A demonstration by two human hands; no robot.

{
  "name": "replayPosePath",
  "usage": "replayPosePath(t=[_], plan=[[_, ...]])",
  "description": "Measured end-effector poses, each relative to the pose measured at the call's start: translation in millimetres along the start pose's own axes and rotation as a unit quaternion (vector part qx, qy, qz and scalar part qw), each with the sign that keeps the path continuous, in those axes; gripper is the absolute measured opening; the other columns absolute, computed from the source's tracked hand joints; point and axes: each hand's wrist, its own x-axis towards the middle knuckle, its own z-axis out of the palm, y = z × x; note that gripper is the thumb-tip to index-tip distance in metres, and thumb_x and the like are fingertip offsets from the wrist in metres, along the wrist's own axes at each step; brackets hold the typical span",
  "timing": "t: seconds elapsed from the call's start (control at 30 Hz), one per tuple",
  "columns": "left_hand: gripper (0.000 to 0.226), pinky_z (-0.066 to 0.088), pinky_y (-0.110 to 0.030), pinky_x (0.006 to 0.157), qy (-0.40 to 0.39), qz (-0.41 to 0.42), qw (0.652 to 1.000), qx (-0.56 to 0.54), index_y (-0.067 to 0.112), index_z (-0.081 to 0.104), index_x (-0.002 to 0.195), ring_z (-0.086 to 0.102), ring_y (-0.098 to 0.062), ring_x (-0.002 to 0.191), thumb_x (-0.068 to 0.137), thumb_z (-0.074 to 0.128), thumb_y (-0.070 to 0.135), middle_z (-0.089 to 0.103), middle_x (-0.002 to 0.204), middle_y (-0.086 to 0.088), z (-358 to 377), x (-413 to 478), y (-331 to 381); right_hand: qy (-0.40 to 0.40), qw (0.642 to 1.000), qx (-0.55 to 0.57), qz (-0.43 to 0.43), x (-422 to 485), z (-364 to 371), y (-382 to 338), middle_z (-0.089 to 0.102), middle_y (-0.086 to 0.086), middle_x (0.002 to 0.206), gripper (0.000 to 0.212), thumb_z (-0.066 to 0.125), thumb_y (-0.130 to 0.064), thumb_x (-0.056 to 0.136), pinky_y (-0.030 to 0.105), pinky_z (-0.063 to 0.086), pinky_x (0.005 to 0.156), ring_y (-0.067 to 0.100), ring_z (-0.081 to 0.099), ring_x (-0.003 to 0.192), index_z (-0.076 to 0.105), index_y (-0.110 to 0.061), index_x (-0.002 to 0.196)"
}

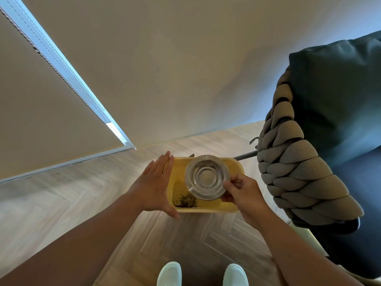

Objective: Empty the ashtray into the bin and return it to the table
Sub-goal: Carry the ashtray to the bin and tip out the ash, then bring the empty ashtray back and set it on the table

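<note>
1. Ashtray [207,177]: round polished metal, held over the yellow bin [226,207], its bowl looking empty; dark ash [185,200] lies in the bin's near corner.
2. Right hand [241,197] pinches the ashtray's rim at its near edge; left hand [153,188] is spread flat, grasping nothing, beside the bin's left wall.
3. Handling, as a judgement: stiff, light, probably slippery; the broad rim gives the surest hold.
4. Tabletop: not in view.
</note>
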Motion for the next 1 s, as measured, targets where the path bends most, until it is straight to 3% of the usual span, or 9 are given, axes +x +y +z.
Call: replayPosePath(t=[0.17,0.33,0.47,0.57,0.67,0.8,0.9,1.0], plan=[[0.155,-0.004,-0.036,0.121,0.035,0.007,0.999,-0.031,0.018,-0.016,0.154,-0.018,-0.018,0.151,0.041,0.055,0.097,-0.024,0.163,-0.001,-3.8,-0.1,7.5,-0.043,0.996,0.062,0.045,-1.8,-3.4,-3.8,0.071,0.008,0.067,0.007,0.061,-0.008,0.097,0.036,0.057,0.067,0.016,0.065,0.058,0.066,-0.003,0.096],[0.136,0.031,-0.035,0.115,0.111,0.037,0.982,-0.147,0.034,0.005,0.153,0.026,-0.01,0.143,0.045,0.062,0.094,0.023,0.158,0.013,-17.9,-1.8,35.1,-0.074,0.994,0.063,0.047,-13.0,-2.4,-16.1,0.069,0.014,0.072,0.007,0.062,-0.007,0.096,0.038,0.057,0.069,0.022,0.063,0.062,0.065,-0.001,0.098],[0.133,0.04,-0.028,0.107,0.126,0.052,0.977,-0.166,0.027,0.015,0.152,0.04,-0.006,0.128,0.047,0.065,0.091,0.04,0.143,0.012,-39.8,-11.0,51.3,-0.087,0.994,0.05,0.041,-33.1,-3.8,-34.7,0.07,0.014,0.074,0.009,0.063,-0.009,0.096,0.039,0.057,0.071,0.025,0.064,0.067,0.065,0.0,0.099],[0.127,0.046,-0.032,0.102,0.143,0.072,0.977,-0.144,0.021,0.028,0.149,0.046,-0.01,0.12,0.048,0.067,0.088,0.047,0.136,0.007,-62.1,-20.8,57.1,-0.083,0.996,0.033,0.021,-51.7,-3.9,-53.2,0.069,0.014,0.076,0.01,0.064,-0.009,0.095,0.036,0.057,0.067,0.021,0.065,0.064,0.064,-0.006,0.105],[0.12,0.049,-0.036,0.098,0.144,0.086,0.978,-0.123,0.022,0.034,0.143,0.048,-0.013,0.114,0.047,0.067,0.086,0.05,0.13,0.005,-85.4,-34.2,64.2,-0.067,0.997,-0.007,-0.021,-74.1,-1.0,-73.6,0.071,0.012,0.073,0.034,0.061,-0.001,0.095,0.032,0.057,0.058,0.019,0.065,0.056,0.057,-0.019,0.123],[0.115,0.05,-0.038,0.097,0.139,0.113,0.977,-0.118,0.022,0.037,0.14,0.05,-0.014,0.112,0.049,0.067,0.086,0.052,0.13,0.003,-119.2,-62.5,78.6,-0.081,0.986,-0.12,-0.079,-118.5,-4.0,-104.5,0.074,0.012,0.101,0.067,0.068,-0.009,0.092,0.027,0.058,0.058,0.014,0.07,0.062,0.036,-0.038,0.144],[0.115,0.052,-0.037,0.093,0.155,0.146,0.972,-0.099,0.023,0.039,0.138,0.051,-0.013,0.107,0.049,0.062,0.092,0.054,0.125,0.004,-150.2,-87.4,93.3,-0.078,0.958,-0.239,-0.138,-160.4,-7.4,-125.8,0.062,0.005,0.133,0.09,0.08,-0.032,0.083,0.032,0.06,0.086,0.008,0.068,0.097,0.026,-0.027,0.154],[0.113,0.052,-0.035,0.09,0.16,0.182,0.966,-0.092,0.026,0.039,0.137,0.052,-0.012,0.104,0.05,0.057,0.095,0.057,0.123,0.005,-177.2,-112.9,112.4,-0.071,0.926,-0.327,-0.174,-205.9,-11.2,-142.6,0.053,-0.004,0.14,0.112,0.085,-0.044,0.073,0.023,0.05,0.102,0.004,0.058,0.113,0.016,-0.02,0.158]])
